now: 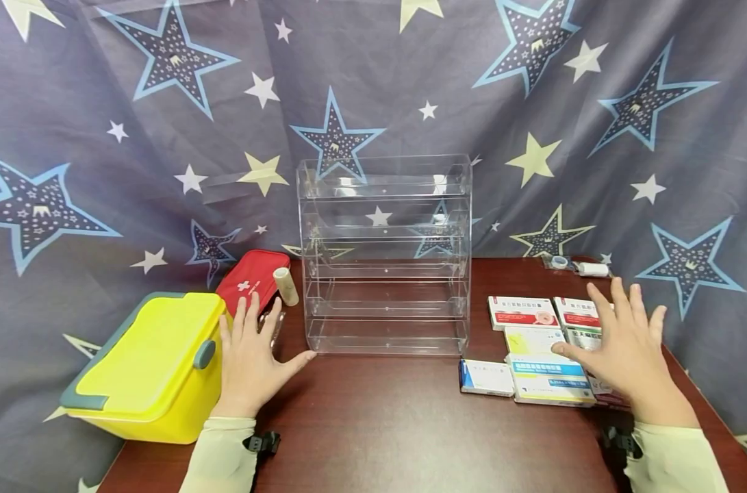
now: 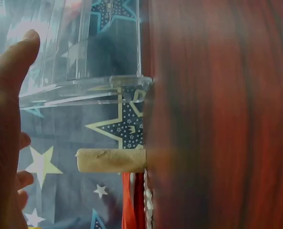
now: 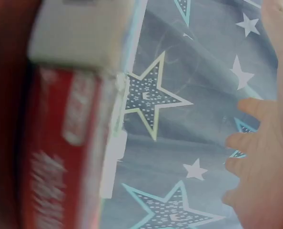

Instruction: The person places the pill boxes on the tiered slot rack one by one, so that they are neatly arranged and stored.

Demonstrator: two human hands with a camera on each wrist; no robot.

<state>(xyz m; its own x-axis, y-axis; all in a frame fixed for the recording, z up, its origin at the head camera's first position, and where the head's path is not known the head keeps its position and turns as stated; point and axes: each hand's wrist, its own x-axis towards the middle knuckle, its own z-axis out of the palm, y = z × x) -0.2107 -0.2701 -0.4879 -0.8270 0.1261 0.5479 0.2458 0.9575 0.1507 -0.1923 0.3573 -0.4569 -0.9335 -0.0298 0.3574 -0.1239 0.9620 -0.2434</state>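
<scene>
We keep our left hand (image 1: 250,363) flat and spread on the desk (image 1: 379,424), holding nothing, between the yellow box (image 1: 145,363) and the clear acrylic shelf rack (image 1: 385,253). Our right hand (image 1: 626,349) hovers with fingers spread, holding nothing, over the medicine boxes (image 1: 546,376) lying right of the rack. A red first-aid pouch (image 1: 250,277) and a bandage roll (image 1: 285,285) lie behind the left hand.

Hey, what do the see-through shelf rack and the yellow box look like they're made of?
The shelf rack looks like clear acrylic or similar hard plastic: the starry backdrop shows through it and its edges glint. The yellow box appears to be smooth moulded plastic with a soft sheen, trimmed in grey-blue.
</scene>
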